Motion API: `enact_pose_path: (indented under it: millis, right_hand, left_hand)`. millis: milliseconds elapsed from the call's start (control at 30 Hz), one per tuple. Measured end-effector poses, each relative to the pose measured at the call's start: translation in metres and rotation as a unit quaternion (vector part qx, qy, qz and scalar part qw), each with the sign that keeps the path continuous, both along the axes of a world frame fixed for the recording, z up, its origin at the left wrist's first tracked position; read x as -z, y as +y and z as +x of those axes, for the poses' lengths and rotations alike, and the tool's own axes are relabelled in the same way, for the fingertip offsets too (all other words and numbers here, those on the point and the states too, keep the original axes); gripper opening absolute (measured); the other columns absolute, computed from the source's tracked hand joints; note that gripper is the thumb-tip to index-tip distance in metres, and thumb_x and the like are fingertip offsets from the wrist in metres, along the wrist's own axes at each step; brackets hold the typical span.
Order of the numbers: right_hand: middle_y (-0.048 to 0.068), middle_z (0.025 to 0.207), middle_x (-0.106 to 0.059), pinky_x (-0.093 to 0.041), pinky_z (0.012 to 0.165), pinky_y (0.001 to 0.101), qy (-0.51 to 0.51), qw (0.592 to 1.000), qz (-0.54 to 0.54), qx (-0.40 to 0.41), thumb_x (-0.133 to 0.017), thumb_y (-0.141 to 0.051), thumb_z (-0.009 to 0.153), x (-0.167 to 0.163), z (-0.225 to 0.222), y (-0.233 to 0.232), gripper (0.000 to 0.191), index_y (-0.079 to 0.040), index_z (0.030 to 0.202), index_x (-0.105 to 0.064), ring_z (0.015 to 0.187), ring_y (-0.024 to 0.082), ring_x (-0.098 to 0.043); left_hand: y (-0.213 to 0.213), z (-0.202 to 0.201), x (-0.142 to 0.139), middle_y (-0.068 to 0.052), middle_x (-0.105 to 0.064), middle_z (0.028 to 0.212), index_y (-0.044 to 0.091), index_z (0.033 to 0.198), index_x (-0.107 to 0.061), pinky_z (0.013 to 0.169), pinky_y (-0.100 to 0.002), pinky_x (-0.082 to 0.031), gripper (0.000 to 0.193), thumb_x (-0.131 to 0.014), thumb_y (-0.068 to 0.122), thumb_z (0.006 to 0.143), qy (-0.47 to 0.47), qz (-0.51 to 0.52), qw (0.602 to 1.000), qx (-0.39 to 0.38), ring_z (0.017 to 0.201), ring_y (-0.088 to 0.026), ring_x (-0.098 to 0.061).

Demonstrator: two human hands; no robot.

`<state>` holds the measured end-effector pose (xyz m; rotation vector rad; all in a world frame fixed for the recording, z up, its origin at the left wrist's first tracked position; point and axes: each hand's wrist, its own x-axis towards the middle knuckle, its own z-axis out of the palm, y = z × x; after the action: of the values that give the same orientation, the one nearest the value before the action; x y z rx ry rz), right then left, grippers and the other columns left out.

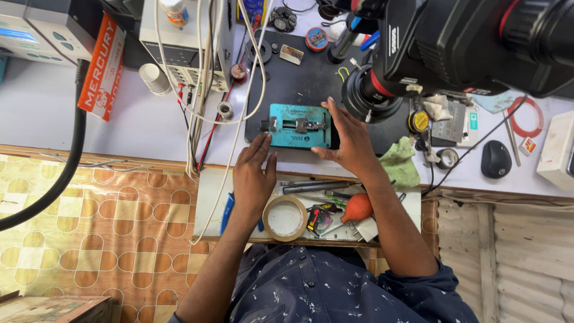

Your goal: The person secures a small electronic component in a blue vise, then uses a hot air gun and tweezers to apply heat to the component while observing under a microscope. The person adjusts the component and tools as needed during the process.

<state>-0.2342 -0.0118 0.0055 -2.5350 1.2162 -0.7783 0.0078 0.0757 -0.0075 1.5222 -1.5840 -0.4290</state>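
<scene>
There is one view, from a camera worn on the person's head, looking almost straight down over the chest onto the bench (72,119) from close above. The person's shirt (335,287) fills the bottom edge, and both forearms run up from it toward the middle of the frame, so the far side of the bench lies at the top. A microscope (454,42) sits very near the lens at the upper right and blocks part of the bench behind it. The patterned floor (89,239) shows at lower left, below the bench edge. No second view shares the scene.
</scene>
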Motion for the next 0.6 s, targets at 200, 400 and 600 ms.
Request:
enact_pose_path:
  millis: [200, 400, 600]
  right_hand:
    - [0.02, 0.15, -0.056, -0.051, 0.111, 0.0485, -0.012, 1.0, 0.005, -0.005, -0.072, -0.066, 0.083, 0.001, 0.0, -0.004, 0.11, -0.004, 0.161, -0.026, 0.137, 0.038, -0.058]
    - [0.019, 0.141, -0.063, -0.054, 0.1, 0.0433, -0.075, 0.997, 0.009, 0.023, -0.075, -0.036, 0.095, -0.014, -0.012, 0.011, 0.068, -0.004, 0.149, -0.048, 0.124, 0.034, -0.064]
    - [0.011, 0.106, -0.074, -0.058, 0.081, 0.0285, -0.154, 0.979, 0.013, 0.136, -0.076, -0.003, 0.095, -0.037, -0.025, 0.053, 0.01, -0.003, 0.105, -0.074, 0.092, 0.019, -0.074]
  left_hand:
    - [-0.004, 0.004, -0.003, -0.018, -0.065, 0.136, -0.001, 0.134, -0.065, 0.096, -0.042, -0.053, 0.043, -0.071, 0.007, 0.092, 0.015, 0.014, 1.0, 0.02, 0.11, -0.035, -0.066]
    - [0.018, 0.007, -0.031, -0.012, -0.078, 0.094, 0.002, 0.108, -0.076, 0.061, -0.031, -0.054, 0.015, -0.074, 0.006, 0.094, 0.126, 0.028, 0.99, -0.058, 0.066, -0.021, -0.07]
    - [-0.032, 0.101, -0.082, -0.011, -0.062, 0.081, -0.003, 0.09, -0.064, 0.064, -0.034, -0.04, 0.019, -0.074, 0.001, 0.106, 0.012, -0.166, 0.946, -0.279, 0.067, -0.019, -0.052]
